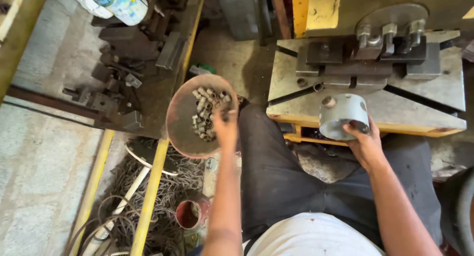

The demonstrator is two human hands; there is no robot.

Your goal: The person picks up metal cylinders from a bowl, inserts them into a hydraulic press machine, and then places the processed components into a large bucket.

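- Your white shirt (316, 236) and dark trousers (291, 167) fill the near edge.
- Your left hand (226, 130) grips the near rim of a rusty round pan (180, 122), fingers clenched on it; short metal sleeves (207, 112) lie heaped just beyond your fingertips.
- Your right hand (364, 142) clasps a grey cylindrical block (343, 115) from below, its axis tilted upward, resting at the near edge of the press table (434, 95).
- That block sits well right of the pan.
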